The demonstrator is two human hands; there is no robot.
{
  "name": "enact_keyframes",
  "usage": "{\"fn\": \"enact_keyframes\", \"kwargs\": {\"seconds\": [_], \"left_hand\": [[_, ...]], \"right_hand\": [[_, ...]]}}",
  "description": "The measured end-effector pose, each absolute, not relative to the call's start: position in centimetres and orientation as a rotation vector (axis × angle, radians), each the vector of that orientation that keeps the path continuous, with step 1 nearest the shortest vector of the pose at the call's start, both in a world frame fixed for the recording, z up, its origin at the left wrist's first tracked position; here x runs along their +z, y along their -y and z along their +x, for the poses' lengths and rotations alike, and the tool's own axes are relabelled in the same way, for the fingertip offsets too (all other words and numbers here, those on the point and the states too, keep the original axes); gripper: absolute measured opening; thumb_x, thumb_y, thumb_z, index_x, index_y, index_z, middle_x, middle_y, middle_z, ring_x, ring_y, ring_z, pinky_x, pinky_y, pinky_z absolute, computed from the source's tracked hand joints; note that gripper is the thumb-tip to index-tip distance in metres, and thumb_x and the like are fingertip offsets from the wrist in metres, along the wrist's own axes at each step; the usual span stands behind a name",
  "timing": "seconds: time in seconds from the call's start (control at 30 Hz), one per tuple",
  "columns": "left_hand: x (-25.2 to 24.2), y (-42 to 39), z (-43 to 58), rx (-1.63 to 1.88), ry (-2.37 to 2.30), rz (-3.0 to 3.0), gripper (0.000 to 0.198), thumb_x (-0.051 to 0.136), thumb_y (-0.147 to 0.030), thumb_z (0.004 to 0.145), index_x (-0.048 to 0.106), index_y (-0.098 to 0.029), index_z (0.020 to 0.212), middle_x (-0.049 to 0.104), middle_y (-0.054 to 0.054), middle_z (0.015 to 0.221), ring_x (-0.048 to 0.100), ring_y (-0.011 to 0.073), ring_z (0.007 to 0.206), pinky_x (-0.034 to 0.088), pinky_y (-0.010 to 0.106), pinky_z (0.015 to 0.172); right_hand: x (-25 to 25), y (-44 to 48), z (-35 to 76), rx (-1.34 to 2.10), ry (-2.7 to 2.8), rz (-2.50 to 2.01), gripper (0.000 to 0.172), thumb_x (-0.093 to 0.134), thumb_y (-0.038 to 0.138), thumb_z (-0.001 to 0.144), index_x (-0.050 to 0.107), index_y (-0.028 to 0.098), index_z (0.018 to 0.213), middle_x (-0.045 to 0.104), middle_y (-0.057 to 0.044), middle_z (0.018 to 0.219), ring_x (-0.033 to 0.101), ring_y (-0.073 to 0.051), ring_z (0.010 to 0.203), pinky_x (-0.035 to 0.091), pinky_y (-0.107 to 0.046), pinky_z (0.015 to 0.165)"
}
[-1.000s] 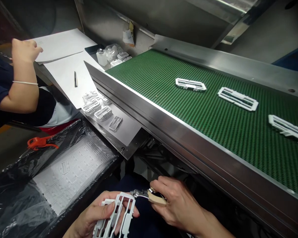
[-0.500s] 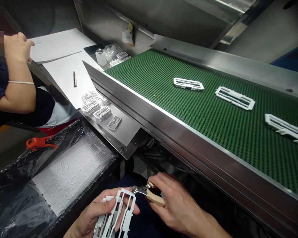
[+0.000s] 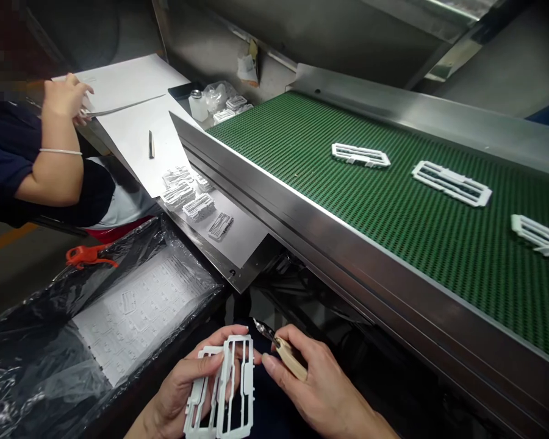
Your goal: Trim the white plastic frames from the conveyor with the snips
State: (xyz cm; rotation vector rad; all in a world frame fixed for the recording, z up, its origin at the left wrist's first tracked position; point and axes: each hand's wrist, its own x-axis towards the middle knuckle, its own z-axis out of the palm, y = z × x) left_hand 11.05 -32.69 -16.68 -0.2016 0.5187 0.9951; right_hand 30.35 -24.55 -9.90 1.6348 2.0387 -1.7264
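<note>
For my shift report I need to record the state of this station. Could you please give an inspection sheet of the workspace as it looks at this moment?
Surface: green conveyor belt in a steel frame, carrying three white plastic frames.
Job's things: white moulded frame held in the left hand; small cutters with tan handles in the right hand, tips apart from the frame.
Clutter: small white parts on a steel shelf, paper sheets, a pen, a small bottle, orange tool.
Grippers: both hands closed on their things.
Cables: nothing seen.
Surroundings: plastic-lined bin of white parts; a co-worker's hand on the papers.
</note>
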Motion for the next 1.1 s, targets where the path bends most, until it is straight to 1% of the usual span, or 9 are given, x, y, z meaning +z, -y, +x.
{"fn": "enact_keyframes", "kwargs": {"seconds": [0.1,0.27,0.37,0.43,0.57,0.77,0.87,1.0,1.1], "left_hand": [[-16.9,32.8,11.3,1.023,-0.489,-0.213,0.033,0.059,-0.011,0.084,0.064,-0.011,0.116,0.069,0.013,0.094,0.063,0.014,0.065,0.049,0.023,0.063],[-16.7,32.7,11.3,1.035,-0.479,-0.213,0.031,0.06,-0.009,0.083,0.064,-0.015,0.114,0.07,0.013,0.099,0.068,0.0166,0.074,0.051,0.024,0.069],[-16.4,32.6,11.3,1.029,-0.538,-0.209,0.032,0.064,-0.012,0.082,0.063,-0.017,0.114,0.07,0.011,0.097,0.067,0.0181,0.08,0.051,0.029,0.078],[-16.3,32.5,11.4,1.016,-0.579,-0.213,0.03,0.065,-0.016,0.083,0.063,-0.019,0.113,0.07,0.01,0.095,0.067,0.0199,0.085,0.049,0.032,0.084],[-16.0,32.1,11.7,1.033,-0.621,-0.242,0.025,0.064,-0.023,0.086,0.063,-0.02,0.11,0.07,0.008,0.09,0.067,0.0199,0.085,0.049,0.031,0.083],[-14.7,31.1,12.0,1.072,-0.751,-0.238,0.021,0.068,-0.025,0.083,0.064,-0.02,0.103,0.07,0.005,0.088,0.067,0.018,0.076,0.051,0.027,0.074],[-14.8,31.0,12.0,1.083,-0.775,-0.229,0.025,0.069,-0.024,0.082,0.063,-0.019,0.106,0.07,0.006,0.091,0.065,0.0171,0.075,0.051,0.025,0.072],[-15.9,31.1,11.9,1.078,-0.817,-0.234,0.029,0.059,-0.027,0.09,0.059,-0.015,0.117,0.069,0.012,0.098,0.063,0.0146,0.071,0.051,0.023,0.066],[-16.6,30.9,11.8,1.087,-0.853,-0.272,0.035,0.051,-0.036,0.094,0.059,-0.012,0.119,0.067,0.01,0.089,0.059,0.0115,0.061,0.05,0.021,0.059]], "right_hand": [[-9.8,24.9,29.7,-1.749,-2.011,1.641,0.023,0.051,0.044,0.088,0.051,0.021,0.083,0.054,0.004,0.071,0.047,-0.012,0.064,0.037,-0.022,0.058],[-10.0,25.7,29.1,-1.841,-1.98,1.611,0.018,0.054,0.038,0.084,0.052,0.021,0.085,0.056,0.003,0.072,0.05,-0.013,0.066,0.037,-0.022,0.059],[-10.1,26.3,28.5,-1.877,-1.939,1.635,0.018,0.061,0.036,0.075,0.055,0.022,0.085,0.058,0.003,0.072,0.052,-0.014,0.066,0.038,-0.023,0.059],[-10.1,26.6,27.9,-1.931,-1.906,1.646,0.022,0.066,0.031,0.069,0.058,0.023,0.088,0.061,0.004,0.074,0.054,-0.014,0.067,0.04,-0.024,0.062],[-10.1,26.9,26.9,-1.981,-1.889,1.684,0.027,0.069,0.027,0.063,0.058,0.023,0.088,0.063,0.004,0.076,0.056,-0.014,0.067,0.042,-0.024,0.064],[-10.8,27.2,26.3,-1.94,-1.995,1.732,0.027,0.064,0.026,0.065,0.058,0.023,0.092,0.063,0.003,0.076,0.057,-0.015,0.067,0.044,-0.024,0.063],[-11.3,27.6,26.3,-1.813,-2.169,1.773,0.019,0.058,0.023,0.068,0.058,0.023,0.087,0.064,0.001,0.076,0.058,-0.014,0.064,0.045,-0.024,0.061],[-11.9,27.6,27.2,-1.647,-2.385,1.784,0.01,0.053,0.022,0.075,0.058,0.022,0.083,0.064,0.001,0.072,0.06,-0.015,0.064,0.045,-0.023,0.058],[-11.8,27.2,28.1,-1.626,-2.361,1.849,0.008,0.054,0.024,0.079,0.059,0.022,0.085,0.064,0.001,0.07,0.059,-0.014,0.061,0.046,-0.022,0.055]]}}
